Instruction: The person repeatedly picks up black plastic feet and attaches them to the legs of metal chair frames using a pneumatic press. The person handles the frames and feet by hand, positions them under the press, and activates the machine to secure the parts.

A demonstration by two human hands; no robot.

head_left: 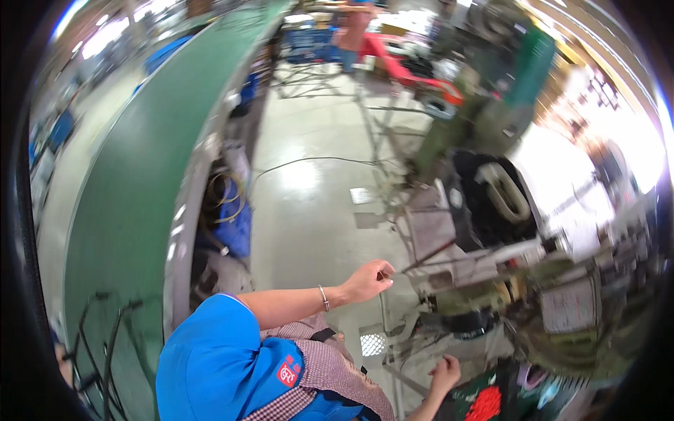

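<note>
We see the left hand (368,279), a bracelet (324,297) on its wrist, with fingers curled together in a loose fist just beside the near edge of the grey-green machine (491,231) on the right; whether they pinch anything we cannot tell. The right hand (445,374) rests nearer, fingers loosely bent, beside a dark cloth with a red flower pattern (484,401). A long green conveyor belt (133,189) runs far along the left.

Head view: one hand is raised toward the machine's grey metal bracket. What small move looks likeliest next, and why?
Probably a short reach forward to touch the grey bracket: the left hand hangs just short of it, fingers loosely curled and seemingly empty, while the right hand stays low near the red-patterned fabric.
</note>
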